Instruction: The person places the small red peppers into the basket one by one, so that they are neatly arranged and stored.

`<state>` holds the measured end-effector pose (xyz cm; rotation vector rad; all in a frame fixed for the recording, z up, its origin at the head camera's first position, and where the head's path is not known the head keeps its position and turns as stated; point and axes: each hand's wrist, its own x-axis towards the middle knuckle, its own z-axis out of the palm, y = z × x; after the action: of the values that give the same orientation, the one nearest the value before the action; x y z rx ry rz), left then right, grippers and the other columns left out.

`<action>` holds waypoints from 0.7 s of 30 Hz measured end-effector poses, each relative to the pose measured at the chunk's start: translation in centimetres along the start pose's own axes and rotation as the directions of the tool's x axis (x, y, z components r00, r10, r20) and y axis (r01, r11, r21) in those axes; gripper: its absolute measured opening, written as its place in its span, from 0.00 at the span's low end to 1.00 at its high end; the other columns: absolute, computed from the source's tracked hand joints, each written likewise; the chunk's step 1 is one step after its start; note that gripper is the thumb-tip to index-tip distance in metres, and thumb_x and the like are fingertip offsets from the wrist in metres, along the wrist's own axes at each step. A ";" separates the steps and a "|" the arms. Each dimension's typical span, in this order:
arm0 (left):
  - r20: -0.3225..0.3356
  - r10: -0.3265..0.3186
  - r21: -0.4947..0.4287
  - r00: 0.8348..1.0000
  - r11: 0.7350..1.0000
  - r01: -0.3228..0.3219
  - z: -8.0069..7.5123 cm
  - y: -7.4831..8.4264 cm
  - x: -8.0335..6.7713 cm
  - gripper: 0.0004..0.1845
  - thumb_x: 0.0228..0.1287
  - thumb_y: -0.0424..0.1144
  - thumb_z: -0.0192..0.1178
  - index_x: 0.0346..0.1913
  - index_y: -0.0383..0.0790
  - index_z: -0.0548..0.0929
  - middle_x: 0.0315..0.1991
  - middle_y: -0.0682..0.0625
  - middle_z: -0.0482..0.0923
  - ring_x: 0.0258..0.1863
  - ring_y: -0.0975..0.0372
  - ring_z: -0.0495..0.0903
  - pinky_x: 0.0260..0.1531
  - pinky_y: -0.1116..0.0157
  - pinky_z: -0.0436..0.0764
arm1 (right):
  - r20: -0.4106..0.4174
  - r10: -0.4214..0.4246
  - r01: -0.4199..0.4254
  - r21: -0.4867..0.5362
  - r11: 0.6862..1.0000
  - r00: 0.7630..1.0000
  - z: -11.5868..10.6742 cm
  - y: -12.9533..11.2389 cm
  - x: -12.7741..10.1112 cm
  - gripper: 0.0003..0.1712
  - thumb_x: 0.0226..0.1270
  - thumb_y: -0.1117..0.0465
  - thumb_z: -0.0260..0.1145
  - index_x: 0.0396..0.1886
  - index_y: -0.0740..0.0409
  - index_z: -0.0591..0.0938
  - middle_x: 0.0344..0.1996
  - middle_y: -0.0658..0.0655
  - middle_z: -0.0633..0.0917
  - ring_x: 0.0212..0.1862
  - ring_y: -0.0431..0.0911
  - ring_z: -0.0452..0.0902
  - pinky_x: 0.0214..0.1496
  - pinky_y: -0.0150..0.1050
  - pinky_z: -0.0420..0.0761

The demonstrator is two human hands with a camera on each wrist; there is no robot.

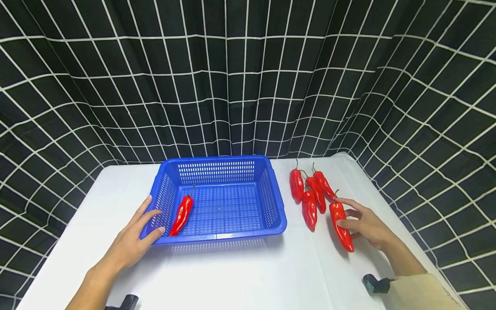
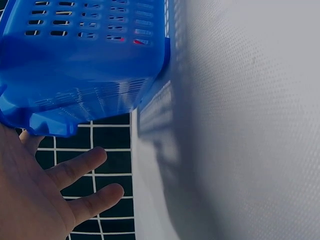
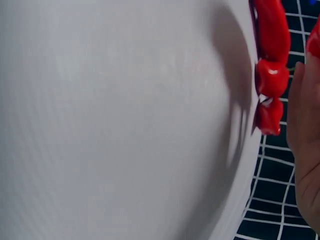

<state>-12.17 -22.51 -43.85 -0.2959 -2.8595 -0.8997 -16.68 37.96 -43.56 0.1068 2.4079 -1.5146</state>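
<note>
My left hand (image 1: 129, 243) rests at the front left corner of a blue plastic basket (image 1: 222, 236), fingers spread and mostly straight, some over its rim. In the left wrist view, two fingers (image 2: 95, 202) stretch out beside the basket's outer wall (image 2: 95, 65). One red chili pepper (image 1: 181, 215) lies inside, along the left side. On the right, my right hand (image 1: 370, 226) pinches another red chili pepper (image 1: 341, 228) between thumb and fingers, stem pointing away. In the right wrist view this hand (image 3: 307, 140) is partly cut off, and only a bit of its pepper shows.
Several more red chili peppers (image 1: 310, 209) lie in a loose group between the basket and my right hand. A white cloth (image 1: 248, 275) covers the table. Dark curtains with a white grid (image 1: 236, 86) stand behind and at both sides.
</note>
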 end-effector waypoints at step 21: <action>-0.006 -0.012 -0.023 1.000 1.000 0.012 0.1 0.0 -0.1 0.25 0.66 0.52 0.58 0.63 0.46 0.73 0.77 0.50 0.43 0.69 0.39 0.54 0.53 0.30 0.61 | -0.119 -0.130 0.157 0.252 0.955 0.984 2.0 -2.3 -3.8 0.39 0.65 0.62 0.67 0.72 0.42 0.62 0.54 0.52 0.73 0.50 0.42 0.77 0.44 0.48 0.82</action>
<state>-12.12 -22.47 -43.89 -0.2786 -2.8501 -0.9350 -13.13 35.45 -41.26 0.0660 2.3219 -1.9329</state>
